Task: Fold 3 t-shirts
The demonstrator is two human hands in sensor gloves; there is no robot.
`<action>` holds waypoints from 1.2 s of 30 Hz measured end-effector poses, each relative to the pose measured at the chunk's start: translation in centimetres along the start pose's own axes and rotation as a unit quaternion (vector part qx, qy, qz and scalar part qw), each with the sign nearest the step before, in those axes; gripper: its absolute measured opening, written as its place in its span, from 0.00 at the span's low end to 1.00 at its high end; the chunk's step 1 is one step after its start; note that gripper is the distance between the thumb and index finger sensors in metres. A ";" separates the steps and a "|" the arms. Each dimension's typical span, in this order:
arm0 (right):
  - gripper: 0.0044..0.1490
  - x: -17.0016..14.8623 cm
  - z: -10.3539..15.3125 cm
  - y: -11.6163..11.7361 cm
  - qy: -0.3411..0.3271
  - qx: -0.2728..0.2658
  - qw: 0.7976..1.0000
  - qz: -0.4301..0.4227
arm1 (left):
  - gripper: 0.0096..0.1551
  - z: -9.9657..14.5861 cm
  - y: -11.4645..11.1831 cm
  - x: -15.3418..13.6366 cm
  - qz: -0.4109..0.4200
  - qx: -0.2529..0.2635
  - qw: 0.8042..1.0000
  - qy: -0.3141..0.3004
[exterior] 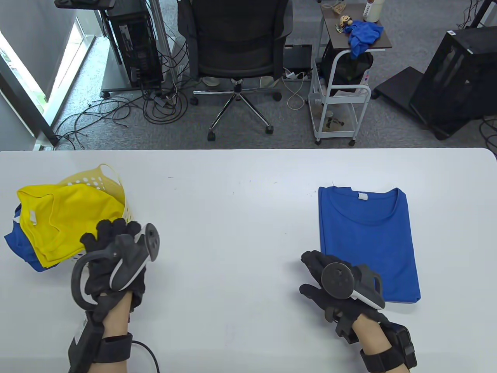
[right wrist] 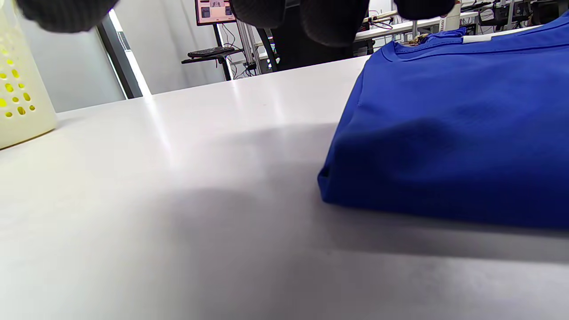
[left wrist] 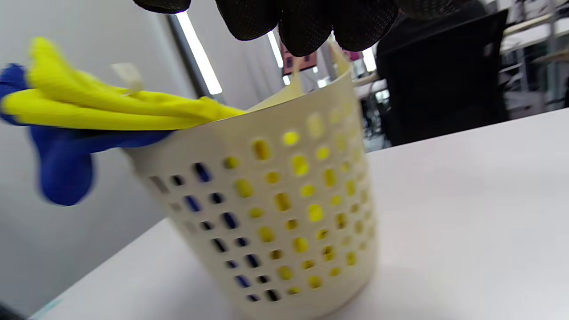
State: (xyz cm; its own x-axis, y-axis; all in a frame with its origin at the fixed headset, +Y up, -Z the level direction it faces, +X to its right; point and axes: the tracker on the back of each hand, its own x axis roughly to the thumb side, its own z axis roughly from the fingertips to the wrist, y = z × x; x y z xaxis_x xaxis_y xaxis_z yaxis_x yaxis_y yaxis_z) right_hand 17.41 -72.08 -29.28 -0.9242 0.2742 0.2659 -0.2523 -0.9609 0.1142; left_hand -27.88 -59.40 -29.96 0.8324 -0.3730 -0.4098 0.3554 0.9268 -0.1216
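The folded t-shirt (exterior: 369, 241) is plain royal blue with a small white neck label. The laundry basket (left wrist: 284, 213) is pale cream with rows of small oval holes. In it, a bright yellow t-shirt (exterior: 62, 217) lies over a blue t-shirt (exterior: 21, 248). The tabletop (exterior: 233, 217) is white, both gloves black.

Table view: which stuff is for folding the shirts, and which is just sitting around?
For the job:
- folded blue t-shirt
- yellow t-shirt in the basket
- blue t-shirt under it
- left hand, right hand

Just lying about:
- office chair
- cart holding a blue cloth
- floor cables
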 end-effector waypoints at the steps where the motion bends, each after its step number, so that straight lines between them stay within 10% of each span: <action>1: 0.49 -0.1 0.0 0.0 0.001 0.001 1.000 -0.001 | 0.34 -0.3 -0.3 -1.0 -0.013 -0.011 1.000 0.019; 10: 0.48 -0.3 0.0 0.1 0.003 0.006 1.000 -0.009 | 0.35 -2.2 -2.0 -6.0 -0.030 -0.051 0.994 0.097; 36: 0.47 -0.9 -0.1 0.4 0.012 0.025 0.999 -0.033 | 0.21 -2.0 0.1 -6.5 -0.079 0.060 0.987 0.125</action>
State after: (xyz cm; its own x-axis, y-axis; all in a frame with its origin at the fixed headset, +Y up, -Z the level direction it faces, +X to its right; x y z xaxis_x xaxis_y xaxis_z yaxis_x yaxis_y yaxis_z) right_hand 18.13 -72.67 -29.57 -0.9133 0.3345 0.2325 -0.2981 -0.9377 0.1783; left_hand -34.11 -56.82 -29.16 0.6375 -0.4759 -0.6059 0.5324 0.8406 -0.1002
